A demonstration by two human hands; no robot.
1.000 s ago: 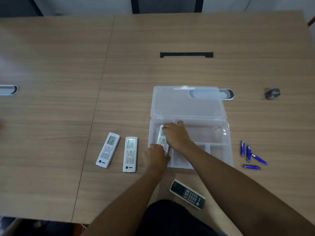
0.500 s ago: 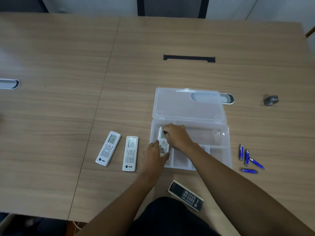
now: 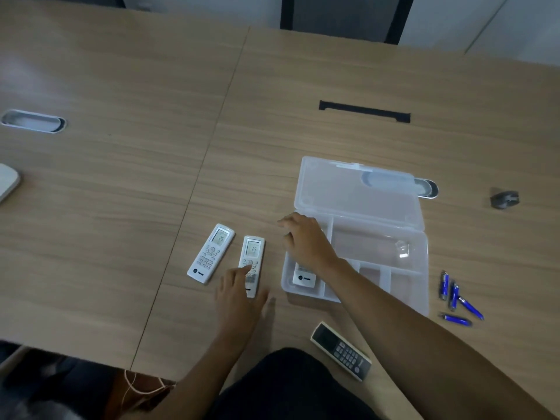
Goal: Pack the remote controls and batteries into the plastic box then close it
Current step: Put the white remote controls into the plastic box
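The clear plastic box (image 3: 418,268) lies open on the table, its lid (image 3: 357,195) folded back. One white remote (image 3: 304,277) rests in the box's left compartment, mostly hidden under my right hand (image 3: 306,241), which hovers over it with fingers apart. My left hand (image 3: 239,295) lies spread on the lower half of a second white remote (image 3: 253,253) left of the box. A third white remote (image 3: 212,253) lies further left. A dark remote (image 3: 341,350) lies near the table's front edge. Several blue batteries (image 3: 454,295) lie right of the box.
A small dark object (image 3: 504,199) sits at the far right. Cable grommets (image 3: 33,121) are set in the table at left and one (image 3: 428,187) behind the lid. A black slot (image 3: 363,112) lies beyond the box. A white object (image 3: 7,183) pokes in at the left edge.
Both hands have let go of the white remote, which now lies in the box's left compartment. My left hand has moved left onto the nearer white remote. My right hand has lifted leftward.
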